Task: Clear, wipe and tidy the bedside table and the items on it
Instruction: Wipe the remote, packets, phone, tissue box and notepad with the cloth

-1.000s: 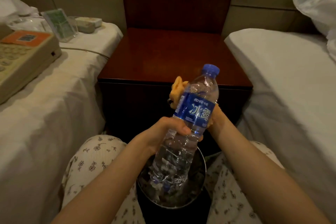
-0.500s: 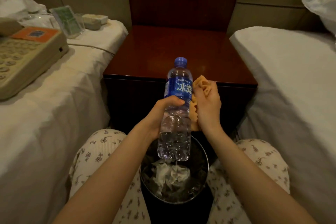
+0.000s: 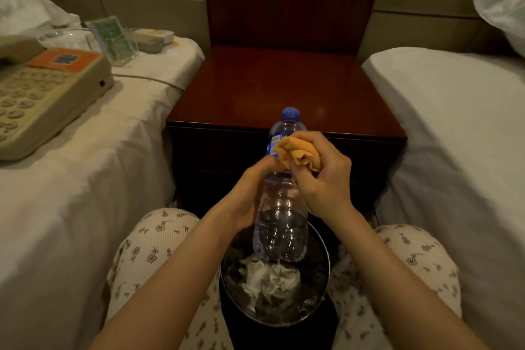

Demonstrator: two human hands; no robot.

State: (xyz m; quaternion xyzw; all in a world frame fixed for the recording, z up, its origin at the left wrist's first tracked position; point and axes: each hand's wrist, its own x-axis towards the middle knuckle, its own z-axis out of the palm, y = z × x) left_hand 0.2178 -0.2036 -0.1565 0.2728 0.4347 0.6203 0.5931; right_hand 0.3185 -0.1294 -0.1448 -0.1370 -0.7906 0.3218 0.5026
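Observation:
A clear water bottle [image 3: 279, 219] with a blue cap and blue label stands upright in the air above a waste bin [image 3: 324, 290]. My left hand [image 3: 250, 196] grips the bottle's middle from the left. My right hand [image 3: 324, 179] holds a bunched orange cloth [image 3: 298, 152] and presses it against the label. Behind them is the dark red wooden bedside table [image 3: 284, 88], its top bare.
On the left bed [image 3: 71, 193] lie a beige telephone [image 3: 42, 96], a green card in a clear stand [image 3: 112, 37], a glass ashtray [image 3: 61, 38] and a small beige box [image 3: 153, 38]. A white bed [image 3: 460, 136] is on the right. The bin holds crumpled tissue [image 3: 270, 278].
The bottle went from tilted to upright. My right hand came round from behind it and now presses the cloth onto the front of the label.

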